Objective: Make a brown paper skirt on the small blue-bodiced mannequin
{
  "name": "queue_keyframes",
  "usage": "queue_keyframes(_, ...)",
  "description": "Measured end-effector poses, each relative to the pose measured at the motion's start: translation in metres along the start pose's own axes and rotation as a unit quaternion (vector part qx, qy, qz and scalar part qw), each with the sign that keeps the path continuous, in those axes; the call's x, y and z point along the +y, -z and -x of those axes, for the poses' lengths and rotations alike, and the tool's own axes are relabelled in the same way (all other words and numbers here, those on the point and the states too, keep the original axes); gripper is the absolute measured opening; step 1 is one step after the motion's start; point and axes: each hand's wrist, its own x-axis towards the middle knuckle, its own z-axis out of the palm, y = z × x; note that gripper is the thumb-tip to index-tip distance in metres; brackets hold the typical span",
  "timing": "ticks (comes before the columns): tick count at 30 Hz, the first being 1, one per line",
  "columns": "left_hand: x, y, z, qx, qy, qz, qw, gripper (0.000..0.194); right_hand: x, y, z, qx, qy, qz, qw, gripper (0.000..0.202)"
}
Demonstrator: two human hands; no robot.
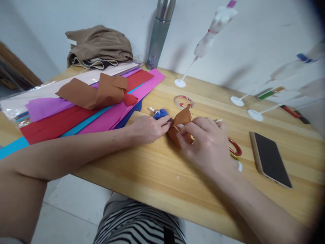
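Observation:
A small mannequin dressed in blue paper (160,114) lies on the table, its white end pointing to the upper left. My left hand (148,129) is closed around its middle, with thumb and fingertips pinched where the blue meets brown. From there a piece of brown crepe paper (183,117) flares out to the right. My right hand (207,139) pinches this brown paper, and a small white patch shows beside its fingertips. Behind the right wrist, scissors with a red handle (236,147) are partly hidden.
A tape roll (183,101) lies beyond my hands. Coloured crepe sheets (58,123) and a brown piece (91,93) spread out at left, near folded brown cloth (101,44). A bottle (160,37), white mannequins on stands (215,28) and a phone (271,159) stand or lie around.

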Motion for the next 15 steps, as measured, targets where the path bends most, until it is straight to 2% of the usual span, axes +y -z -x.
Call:
queue_keyframes(4, -0.001, 0.000, 0.000, 0.001, -0.008, -0.009, 1.000, 0.044, 0.011, 0.010, -0.013, -0.021, 0.077, 0.045, 0.996, 0.027)
queue_keyframes(9, 0.000, 0.002, 0.000, -0.001, -0.007, -0.021, 1.000, 0.042, 0.027, 0.019, -0.029, -0.034, 0.211, 0.063, 0.975, 0.031)
queue_keyframes(15, 0.000, 0.002, -0.002, -0.013, -0.009, -0.031, 0.999, 0.044, 0.037, 0.023, -0.037, -0.056, 0.288, 0.063, 0.954, 0.034)
